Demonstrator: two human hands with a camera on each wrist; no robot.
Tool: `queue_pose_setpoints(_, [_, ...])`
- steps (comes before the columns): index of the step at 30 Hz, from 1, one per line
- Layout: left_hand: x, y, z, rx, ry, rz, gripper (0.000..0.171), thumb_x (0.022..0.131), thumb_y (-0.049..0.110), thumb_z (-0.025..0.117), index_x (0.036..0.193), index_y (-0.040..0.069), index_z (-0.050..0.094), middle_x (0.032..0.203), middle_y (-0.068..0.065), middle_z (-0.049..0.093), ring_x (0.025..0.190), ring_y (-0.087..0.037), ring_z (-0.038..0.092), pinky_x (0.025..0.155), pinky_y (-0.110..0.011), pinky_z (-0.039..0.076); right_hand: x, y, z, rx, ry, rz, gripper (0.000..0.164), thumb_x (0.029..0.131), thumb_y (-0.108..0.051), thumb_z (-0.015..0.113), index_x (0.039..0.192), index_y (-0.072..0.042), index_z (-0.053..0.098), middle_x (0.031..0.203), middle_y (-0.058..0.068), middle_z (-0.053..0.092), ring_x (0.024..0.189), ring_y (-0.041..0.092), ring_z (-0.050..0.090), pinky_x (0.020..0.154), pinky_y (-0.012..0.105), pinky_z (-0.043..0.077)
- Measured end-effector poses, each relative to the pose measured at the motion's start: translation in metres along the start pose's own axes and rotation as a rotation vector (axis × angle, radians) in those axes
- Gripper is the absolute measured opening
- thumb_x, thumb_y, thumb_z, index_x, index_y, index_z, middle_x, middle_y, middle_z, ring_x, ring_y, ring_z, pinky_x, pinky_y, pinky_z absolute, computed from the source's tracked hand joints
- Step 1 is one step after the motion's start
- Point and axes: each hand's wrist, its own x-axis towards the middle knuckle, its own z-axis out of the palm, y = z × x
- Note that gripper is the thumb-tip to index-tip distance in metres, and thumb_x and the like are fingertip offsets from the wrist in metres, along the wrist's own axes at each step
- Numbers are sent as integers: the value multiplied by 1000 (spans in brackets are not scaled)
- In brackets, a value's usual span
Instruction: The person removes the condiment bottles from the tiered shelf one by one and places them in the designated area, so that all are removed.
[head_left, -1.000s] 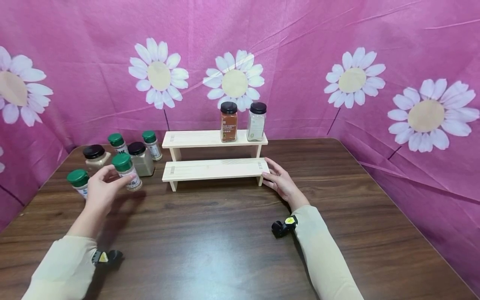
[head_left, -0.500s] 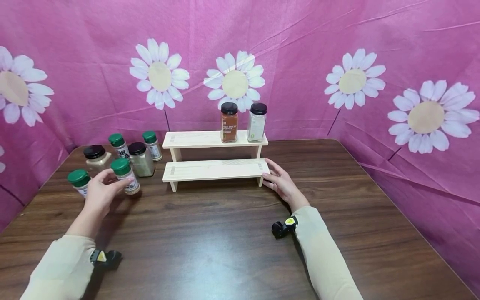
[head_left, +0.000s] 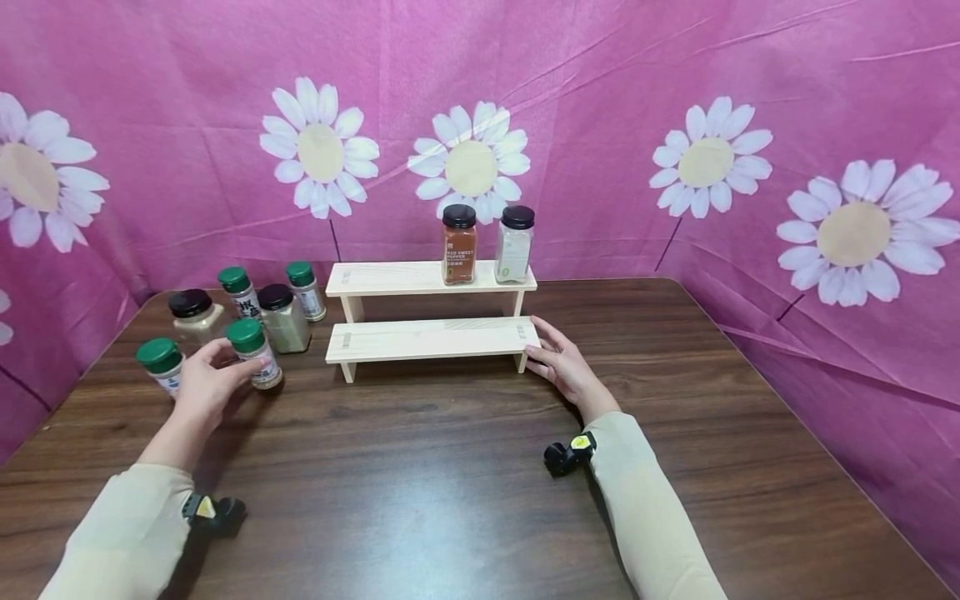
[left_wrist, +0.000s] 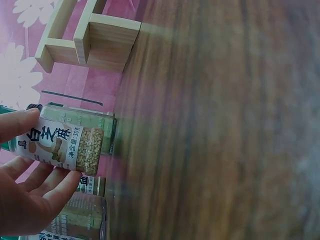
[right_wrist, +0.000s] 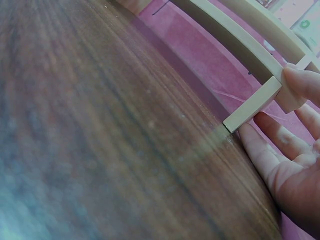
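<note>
My left hand [head_left: 204, 385] pinches a green-capped jar of sesame seeds [head_left: 257, 357] between thumb and fingers, at the left of the table. In the left wrist view, pale seeds show through the clear base of the sesame jar [left_wrist: 89, 150], below its printed label. Whether its base touches the table is hard to tell. My right hand [head_left: 566, 367] holds the right end of the lower tier of a pale two-tier wooden rack [head_left: 427, 340]. In the right wrist view, the thumb lies against the shelf end and the fingers are by its leg [right_wrist: 252, 105].
On the upper tier stand a red sweet pepper jar [head_left: 459, 246] and a jar of whitish contents [head_left: 514, 246]. Around my left hand are a green-capped jar [head_left: 160, 358], two black-capped jars [head_left: 197, 321] [head_left: 285, 321] and further green-capped jars [head_left: 306, 293]. A pink flowered cloth [head_left: 585, 150] hangs behind.
The sesame jar has shifted slightly toward me and tilts a little differently in my left hand. My right hand and the rack have stayed in place.
</note>
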Motion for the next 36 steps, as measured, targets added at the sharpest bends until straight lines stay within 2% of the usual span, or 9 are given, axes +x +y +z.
queue_pose_setpoints(4, [0, 0, 2, 42, 16, -9, 25, 71, 15, 71, 84, 24, 51, 74, 20, 49, 72, 2, 44, 60, -9, 41, 0, 0, 0, -5, 0, 0, 61, 85, 4, 48, 137, -13, 23, 129, 20, 31, 94, 15, 51, 85, 35, 40])
queue_pose_setpoints(8, [3, -4, 5, 8, 37, -44, 26, 69, 14, 72, 83, 24, 52, 75, 18, 50, 72, 2, 46, 60, -10, 42, 0, 0, 0, 6, 2, 4, 60, 85, 5, 48, 137, -13, 24, 129, 20, 31, 94, 15, 51, 86, 36, 39])
queue_pose_setpoints(16, [3, -5, 1, 22, 7, -12, 24, 71, 13, 70, 83, 23, 51, 74, 18, 49, 71, 2, 45, 60, -9, 41, 0, -1, 1, 9, 7, 4, 60, 84, 5, 48, 136, -13, 24, 129, 19, 31, 95, 15, 50, 85, 35, 40])
queue_pose_setpoints(19, [10, -16, 2, 25, 17, -24, 26, 70, 15, 72, 85, 22, 52, 76, 16, 49, 71, 2, 46, 60, -10, 42, 0, -1, 1, 15, 7, 7, 60, 84, 5, 48, 136, -13, 25, 129, 19, 31, 95, 15, 50, 85, 35, 40])
queue_pose_setpoints(24, [29, -45, 2, -5, 19, -39, 32, 66, 21, 75, 89, 23, 53, 81, 12, 51, 73, 0, 48, 60, -11, 44, -1, -1, 1, 12, -1, 5, 61, 84, 4, 49, 137, -13, 23, 130, 20, 30, 96, 15, 50, 85, 35, 40])
queue_pose_setpoints(27, [33, -53, 1, 0, 6, -41, 35, 66, 24, 75, 93, 22, 53, 84, 12, 51, 75, 0, 48, 61, -11, 44, -1, -1, 1, 6, -2, 2, 61, 84, 4, 49, 137, -13, 23, 130, 20, 30, 96, 16, 50, 85, 35, 40])
queue_pose_setpoints(31, [29, -47, 0, 34, -11, -54, 39, 67, 26, 74, 98, 18, 52, 89, 10, 50, 78, 0, 47, 63, -13, 43, -1, -1, 1, 3, 3, 8, 61, 84, 4, 49, 137, -14, 24, 130, 19, 30, 97, 16, 50, 85, 35, 40])
queue_pose_setpoints(36, [27, -45, -1, -16, -36, -83, 35, 68, 22, 74, 95, 22, 52, 88, 10, 49, 75, 1, 47, 62, -12, 44, 0, -1, 1, 5, 2, 4, 61, 84, 4, 49, 137, -14, 24, 130, 18, 30, 96, 16, 50, 85, 35, 40])
